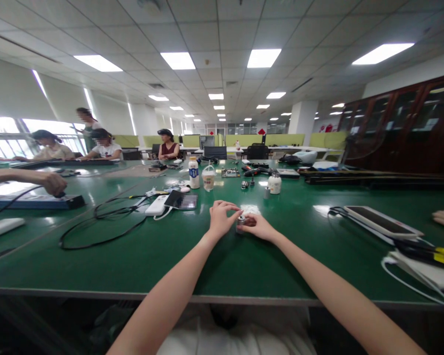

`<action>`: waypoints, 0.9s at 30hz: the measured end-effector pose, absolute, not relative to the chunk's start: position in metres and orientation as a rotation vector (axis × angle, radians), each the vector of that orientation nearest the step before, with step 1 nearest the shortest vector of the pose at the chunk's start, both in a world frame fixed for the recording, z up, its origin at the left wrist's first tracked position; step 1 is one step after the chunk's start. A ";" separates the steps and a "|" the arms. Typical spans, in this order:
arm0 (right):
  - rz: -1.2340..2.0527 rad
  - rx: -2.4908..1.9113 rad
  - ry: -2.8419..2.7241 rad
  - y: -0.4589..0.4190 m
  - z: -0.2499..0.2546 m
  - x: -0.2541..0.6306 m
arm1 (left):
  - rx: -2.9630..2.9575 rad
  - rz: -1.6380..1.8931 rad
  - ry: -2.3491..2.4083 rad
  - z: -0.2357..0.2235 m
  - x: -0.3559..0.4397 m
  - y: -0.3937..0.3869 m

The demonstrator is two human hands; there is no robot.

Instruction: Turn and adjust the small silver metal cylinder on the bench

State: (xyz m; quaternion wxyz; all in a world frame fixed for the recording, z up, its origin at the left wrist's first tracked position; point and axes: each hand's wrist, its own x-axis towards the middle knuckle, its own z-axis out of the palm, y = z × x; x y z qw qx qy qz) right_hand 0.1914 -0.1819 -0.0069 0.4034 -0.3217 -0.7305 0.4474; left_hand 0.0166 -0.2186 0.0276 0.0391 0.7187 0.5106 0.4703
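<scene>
A small silvery metal cylinder (240, 226) stands upright on the green table, between my hands. My right hand (259, 227) is closed around its right side, thumb and fingers gripping it. From the left, my left hand (222, 217) arches over, its thumb and fingertips pinched together at the cylinder's top. Whether a tiny part sits in that pinch is too small to tell. Just behind my fingers lies a crumpled-looking white thing (250, 209), partly hidden. Farther back, a grey metal cylinder (267, 193) stands beside a white jar (275, 183).
A plastic cup (208, 178) and a bottle (194, 173) stand ahead. To the left lie a white power strip (156, 205), a phone (177, 199) and looped black cable (91, 245). A tablet-like device (383, 222) rests at right. Other people's hands (54, 184) show at both sides.
</scene>
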 end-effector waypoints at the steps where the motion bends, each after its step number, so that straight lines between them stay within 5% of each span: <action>1: 1.128 -0.815 -1.843 -0.182 -0.007 0.192 | 2.208 1.429 1.567 0.027 0.015 -0.218; 27: 1.118 -0.830 -1.889 -0.179 -0.008 0.193 | 2.214 1.362 1.393 0.021 0.018 -0.214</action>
